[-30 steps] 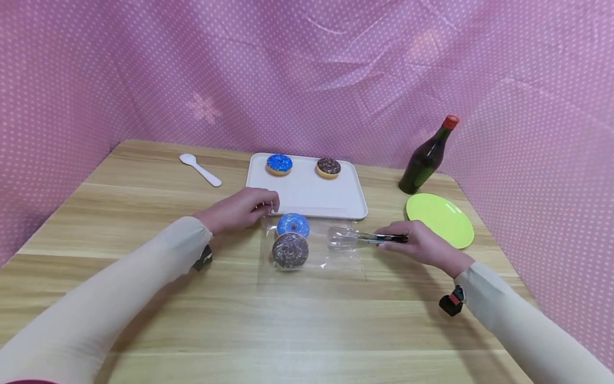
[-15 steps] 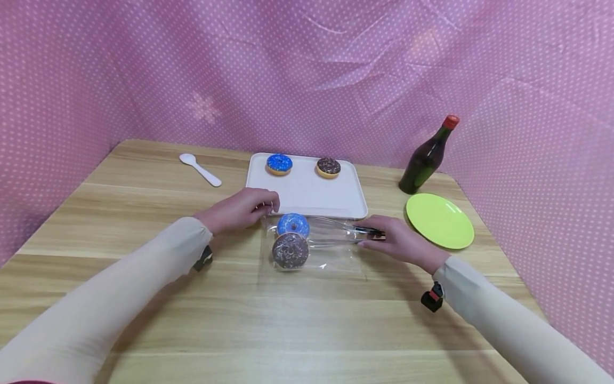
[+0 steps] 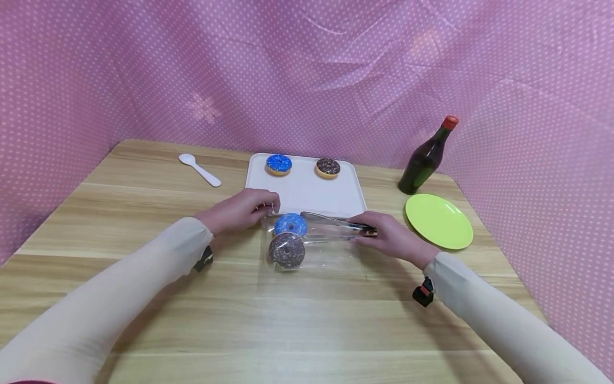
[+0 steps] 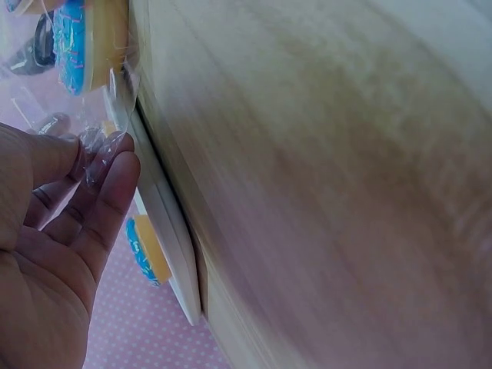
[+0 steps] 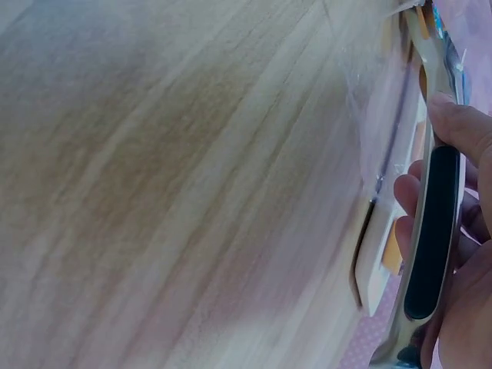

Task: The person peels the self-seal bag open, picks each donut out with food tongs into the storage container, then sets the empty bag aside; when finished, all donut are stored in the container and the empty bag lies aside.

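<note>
My left hand (image 3: 240, 209) pinches the upper left corner of a clear plastic bag (image 3: 331, 260); the film shows between thumb and fingers in the left wrist view. Inside the bag are a blue-iced doughnut (image 3: 290, 224) and a chocolate-iced doughnut (image 3: 287, 252), the chocolate one overlapping the blue. My right hand (image 3: 394, 238) holds metal tongs with dark grips (image 5: 434, 231), thumb on one arm and fingers on the other. The tongs' arms reach leftward into the bag, spread apart, their tips right at the blue doughnut.
Behind the bag, a white tray (image 3: 316, 194) carries another blue doughnut (image 3: 279, 164) and another chocolate doughnut (image 3: 328, 168). A white spoon (image 3: 201, 170) lies at the back left. A green plate (image 3: 438, 221) and a dark bottle with a red cap (image 3: 424, 160) stand on the right.
My right hand has moved left, carrying the tongs deeper into the bag, and their arms have spread wider. Both bagged doughnuts have shifted slightly left. The left hand keeps its place.
</note>
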`<state>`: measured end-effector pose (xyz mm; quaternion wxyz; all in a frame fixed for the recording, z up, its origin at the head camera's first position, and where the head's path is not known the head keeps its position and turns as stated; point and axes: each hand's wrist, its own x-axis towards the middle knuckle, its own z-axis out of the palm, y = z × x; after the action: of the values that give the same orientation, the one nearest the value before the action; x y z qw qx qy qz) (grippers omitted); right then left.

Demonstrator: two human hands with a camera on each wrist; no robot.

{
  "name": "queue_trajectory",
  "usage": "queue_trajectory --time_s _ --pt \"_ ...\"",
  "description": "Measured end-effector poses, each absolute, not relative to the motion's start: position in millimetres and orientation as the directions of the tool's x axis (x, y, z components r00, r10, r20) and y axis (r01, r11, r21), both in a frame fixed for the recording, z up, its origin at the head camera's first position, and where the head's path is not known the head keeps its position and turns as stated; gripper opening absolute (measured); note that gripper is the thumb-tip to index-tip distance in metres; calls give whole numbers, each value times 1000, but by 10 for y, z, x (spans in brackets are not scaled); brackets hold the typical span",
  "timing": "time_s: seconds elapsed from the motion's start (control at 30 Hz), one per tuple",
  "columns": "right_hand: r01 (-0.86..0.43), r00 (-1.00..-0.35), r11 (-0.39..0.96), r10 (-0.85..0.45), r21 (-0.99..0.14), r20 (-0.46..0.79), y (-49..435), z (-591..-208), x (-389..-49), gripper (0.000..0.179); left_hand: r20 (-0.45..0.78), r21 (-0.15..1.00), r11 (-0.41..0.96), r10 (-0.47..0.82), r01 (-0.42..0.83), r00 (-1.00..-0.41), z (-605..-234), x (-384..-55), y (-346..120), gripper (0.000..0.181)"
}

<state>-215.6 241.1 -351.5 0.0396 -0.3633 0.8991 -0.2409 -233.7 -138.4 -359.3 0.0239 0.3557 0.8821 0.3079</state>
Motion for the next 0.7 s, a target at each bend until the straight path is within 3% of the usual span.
queue_trajectory --time_s 0.7 --pt "-681 -701 580 -692 -447 171 2454 -3527 -2166 32 185 548 557 646 624 -740 -3622 -2349 -1389 16"
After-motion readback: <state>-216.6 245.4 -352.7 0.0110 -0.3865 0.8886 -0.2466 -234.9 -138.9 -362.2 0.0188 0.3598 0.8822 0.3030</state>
